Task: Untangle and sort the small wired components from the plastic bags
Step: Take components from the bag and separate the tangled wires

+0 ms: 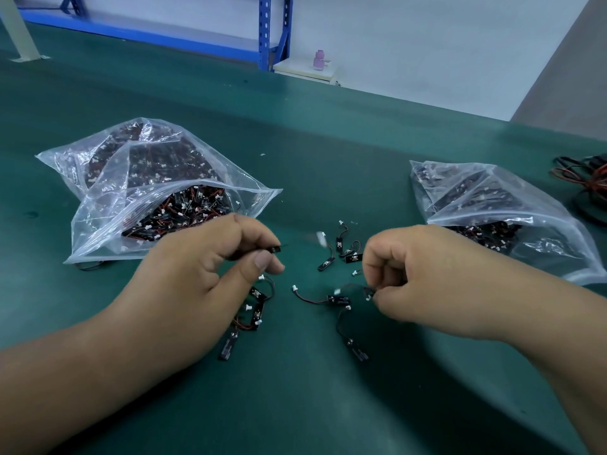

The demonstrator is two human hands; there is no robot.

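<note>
Head view: I looked down on a green table (328,142), with both my hands low over its middle
Left hand: my left hand (210,274) sat left of centre, thumb and forefinger pinching a small black component (274,249), the other fingers curled in
Right hand: my right hand (423,274) sat right of centre with its fingers curled, the fingertips pinching the end of a wired component (369,292); a thin dark lead arced left from the pinch
Between the hands: a loose cluster (345,251) of black pieces with white plugs lay on the table just above centre; a white plug beside it was too blurred for me to read
Under the left thumb: a tangled bunch (256,310) of the same parts, with red and black leads, lay just below my thumb
Lower centre: a lone piece (356,349) lay apart, its lead curling up toward my right hand
Middle left: an open bag (98,224) of clear plastic, full of the parts, lay with its mouth toward my left hand and overlapped a second bag (62,159) behind it
Middle right: a right bag (551,247), also clear and filled, lay just beyond my right wrist
Right edge: red and black cables (588,178) lay coiled on the table
Upper frame: a blue rack (264,31) and a small pink bottle (318,59) stood beyond the table's far edge
</note>
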